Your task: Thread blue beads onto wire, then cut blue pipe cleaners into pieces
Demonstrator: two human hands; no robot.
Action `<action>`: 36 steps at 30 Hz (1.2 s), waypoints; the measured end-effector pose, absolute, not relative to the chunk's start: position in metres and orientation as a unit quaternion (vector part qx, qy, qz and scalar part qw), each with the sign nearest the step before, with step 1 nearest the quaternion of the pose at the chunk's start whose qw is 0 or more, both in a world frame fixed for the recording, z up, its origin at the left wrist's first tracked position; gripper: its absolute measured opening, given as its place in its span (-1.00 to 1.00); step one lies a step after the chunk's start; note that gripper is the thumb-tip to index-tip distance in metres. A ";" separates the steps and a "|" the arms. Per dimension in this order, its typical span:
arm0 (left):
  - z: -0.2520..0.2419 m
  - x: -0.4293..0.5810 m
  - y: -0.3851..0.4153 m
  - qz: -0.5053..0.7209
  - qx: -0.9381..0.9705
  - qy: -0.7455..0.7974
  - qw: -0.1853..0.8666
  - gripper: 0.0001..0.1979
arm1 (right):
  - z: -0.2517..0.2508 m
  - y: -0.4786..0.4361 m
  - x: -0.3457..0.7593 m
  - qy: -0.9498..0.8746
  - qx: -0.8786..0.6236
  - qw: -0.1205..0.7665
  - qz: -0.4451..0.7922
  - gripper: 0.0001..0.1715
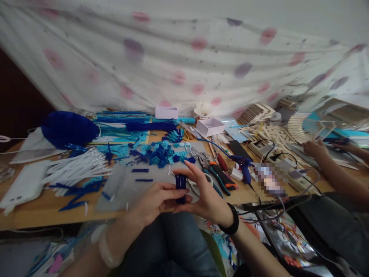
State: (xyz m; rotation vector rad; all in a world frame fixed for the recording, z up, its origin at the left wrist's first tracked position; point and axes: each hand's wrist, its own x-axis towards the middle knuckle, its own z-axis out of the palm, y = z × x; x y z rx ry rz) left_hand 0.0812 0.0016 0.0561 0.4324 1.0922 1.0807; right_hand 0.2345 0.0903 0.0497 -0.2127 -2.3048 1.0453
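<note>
Both of my hands hold a small bundle of dark blue pipe cleaner pieces (pixel 181 184) upright above the table's front edge. My left hand (pixel 161 198) pinches it from the left with thumb and fingers. From the right, my right hand (pixel 201 192) grips its top and bottom between fingers and thumb. Two short dark blue pipe cleaner pieces (pixel 140 170) lie apart on the grey mat (pixel 121 188) behind the left hand. A pile of blue and turquoise pipe cleaner flowers (pixel 163 152) sits farther back. Scissors (pixel 209 181) lie partly hidden behind my right hand.
Pliers (pixel 221 175), a blue glue gun (pixel 245 169) and a power strip (pixel 259 152) with cables lie to the right. White pipe cleaner stems (pixel 77 169) and a white phone (pixel 25 184) are left. Another person's hands (pixel 315 150) work at far right. White boxes (pixel 210 127) stand behind.
</note>
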 end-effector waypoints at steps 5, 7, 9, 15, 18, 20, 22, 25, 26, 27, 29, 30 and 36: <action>0.058 0.084 0.001 0.480 0.214 0.488 0.697 -0.88 | 0.049 0.089 0.240 -0.853 -0.064 0.303 0.419 0.25; 0.059 0.085 0.001 0.473 0.234 0.485 0.697 -0.85 | 0.050 0.088 0.241 -0.852 -0.060 0.299 0.426 0.26; 0.059 0.086 0.001 0.472 0.247 0.485 0.694 -0.84 | 0.051 0.087 0.243 -0.852 -0.059 0.295 0.428 0.27; 0.059 0.085 0.000 0.488 0.266 0.484 0.676 -0.80 | 0.056 0.085 0.245 -0.853 -0.054 0.295 0.426 0.28; 0.058 0.086 -0.001 0.493 0.257 0.484 0.676 -0.80 | 0.056 0.085 0.244 -0.857 -0.058 0.294 0.420 0.23; 0.057 0.087 -0.002 0.490 0.252 0.485 0.679 -0.81 | 0.055 0.085 0.244 -0.860 -0.065 0.293 0.412 0.18; 0.056 0.087 -0.002 0.489 0.251 0.486 0.680 -0.82 | 0.055 0.085 0.243 -0.861 -0.068 0.296 0.408 0.16; 0.057 0.086 -0.003 0.494 0.252 0.479 0.681 -0.81 | 0.054 0.086 0.242 -0.860 -0.068 0.296 0.410 0.17; 0.057 0.086 -0.003 0.497 0.251 0.475 0.681 -0.79 | 0.054 0.086 0.241 -0.861 -0.068 0.294 0.410 0.17; 0.058 0.085 -0.003 0.501 0.250 0.471 0.682 -0.78 | 0.054 0.086 0.241 -0.861 -0.068 0.292 0.411 0.17; 0.057 0.083 -0.003 0.513 0.244 0.460 0.683 -0.74 | 0.053 0.086 0.240 -0.863 -0.071 0.288 0.410 0.17; 0.057 0.082 -0.003 0.521 0.239 0.453 0.683 -0.72 | 0.053 0.086 0.240 -0.864 -0.073 0.286 0.408 0.16; 0.049 0.080 -0.008 0.540 0.224 0.432 0.687 -0.70 | 0.049 0.084 0.236 -0.875 -0.076 0.268 0.397 0.17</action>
